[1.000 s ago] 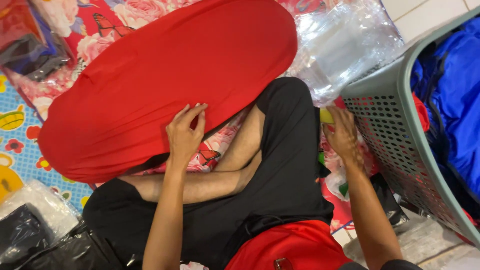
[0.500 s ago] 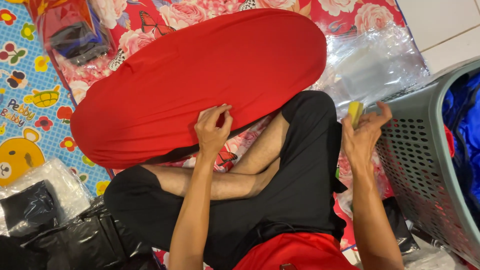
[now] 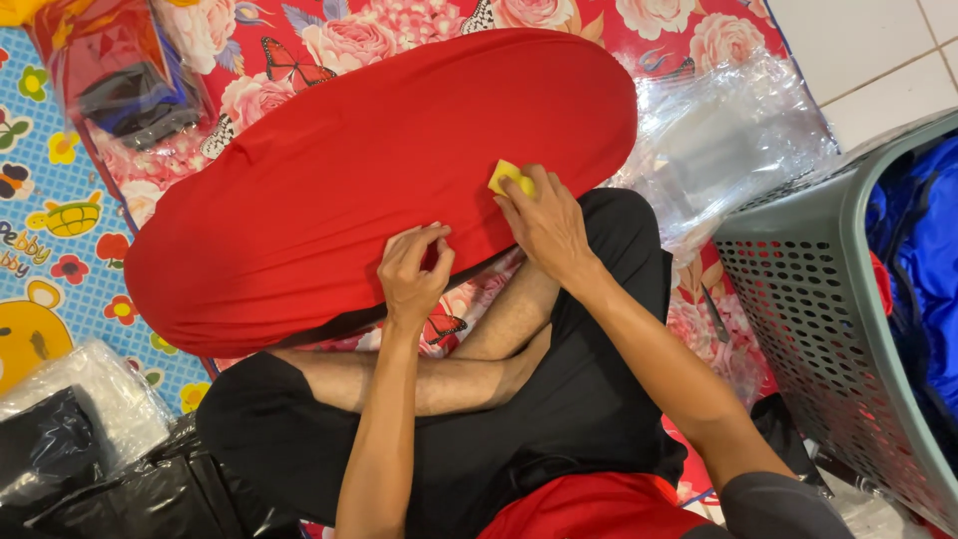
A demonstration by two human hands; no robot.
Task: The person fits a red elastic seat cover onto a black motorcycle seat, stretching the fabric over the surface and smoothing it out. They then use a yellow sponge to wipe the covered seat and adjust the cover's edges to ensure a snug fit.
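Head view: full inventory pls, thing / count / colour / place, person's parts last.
red stretched cloth: 1, red, over an oval form on the mat, in front of the person
yellow piece: 1, yellow, on the cloth's near edge, under the right fingertips
floral mat: 1, red with roses and butterflies, under the cloth
cartoon mat: 1, blue with pictures, left
clear plastic bags: a heap, transparent, right of the cloth
laundry basket: 1, grey, perforated, far right, blue fabric inside
bagged dark item: 1, top left
black bags: several, bottom left
left hand: pinching the cloth's near edge
right hand: grip on the yellow piece
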